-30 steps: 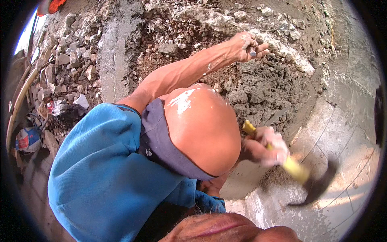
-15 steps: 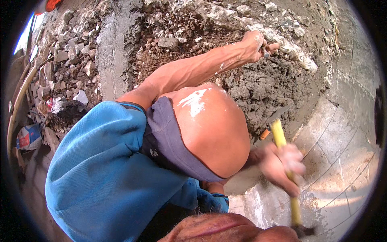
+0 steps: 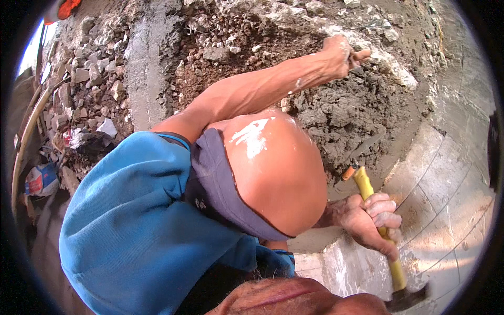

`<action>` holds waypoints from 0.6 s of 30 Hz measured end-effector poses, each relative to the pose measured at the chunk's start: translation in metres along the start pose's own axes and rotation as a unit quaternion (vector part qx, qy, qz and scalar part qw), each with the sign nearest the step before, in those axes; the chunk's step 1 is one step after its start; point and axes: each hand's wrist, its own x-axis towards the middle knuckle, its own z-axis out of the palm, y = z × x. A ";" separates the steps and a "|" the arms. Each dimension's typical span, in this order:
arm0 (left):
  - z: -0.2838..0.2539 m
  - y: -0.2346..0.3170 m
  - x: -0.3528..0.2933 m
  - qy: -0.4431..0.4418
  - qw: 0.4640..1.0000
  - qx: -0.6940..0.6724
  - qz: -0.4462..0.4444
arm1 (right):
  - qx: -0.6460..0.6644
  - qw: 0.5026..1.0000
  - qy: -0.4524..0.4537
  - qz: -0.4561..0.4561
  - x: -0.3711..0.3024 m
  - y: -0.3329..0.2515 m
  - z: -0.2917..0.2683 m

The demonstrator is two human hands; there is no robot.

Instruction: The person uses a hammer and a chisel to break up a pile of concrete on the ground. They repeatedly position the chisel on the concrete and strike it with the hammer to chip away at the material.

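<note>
My right hand (image 3: pixel 367 220) is wrapped round the yellow handle of a hammer (image 3: pixel 396 273), whose dark metal head sits at the lower right. Farther off, my left hand (image 3: pixel 338 55) is closed over the white-crusted edge of the rubble, with one finger stretched to the right. What it grips is hidden by the fingers. Just below that hand lies a heap of wet grey mortar (image 3: pixel 336 113). A trowel (image 3: pixel 348 172) with an orange handle rests at the heap's near edge, its grey blade against the mortar. My bare knee, smeared white, is between my arms.
Broken stones (image 3: pixel 94 71) are piled at the left beside a grey concrete strip (image 3: pixel 144 68). A crumpled printed bag (image 3: pixel 42 180) and a long pole (image 3: pixel 29 123) are at the far left. Pale tiles (image 3: pixel 436 184) cover the right side.
The hammer and my right hand have shifted slightly down and to the right, and their blur is gone. A small metal end seen under my left hand before is now out of sight.
</note>
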 end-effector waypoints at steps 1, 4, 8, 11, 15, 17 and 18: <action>-0.002 -0.004 0.017 0.016 1.000 -0.002 0.005 | 0.168 0.980 0.105 0.032 -0.003 0.011 0.028; 0.018 -0.013 0.008 0.051 0.998 -0.044 -0.010 | 0.198 0.923 0.130 0.303 -0.017 0.035 0.112; 0.009 -0.014 0.026 0.040 0.994 -0.100 0.007 | 0.305 0.892 0.072 0.327 -0.014 0.039 0.068; 0.017 -0.001 0.025 0.072 0.996 -0.049 -0.013 | 0.454 0.865 0.067 0.202 0.005 0.030 -0.011; 0.016 -0.016 0.028 0.059 0.996 -0.054 0.026 | 0.322 0.897 0.286 -0.104 0.019 0.021 0.003; 0.018 -0.025 0.032 0.069 0.994 -0.076 0.023 | 0.232 0.943 0.215 0.099 -0.002 0.030 0.048; 0.018 -0.025 0.032 0.064 0.996 -0.053 0.024 | 0.177 0.939 0.169 0.241 -0.015 0.042 0.076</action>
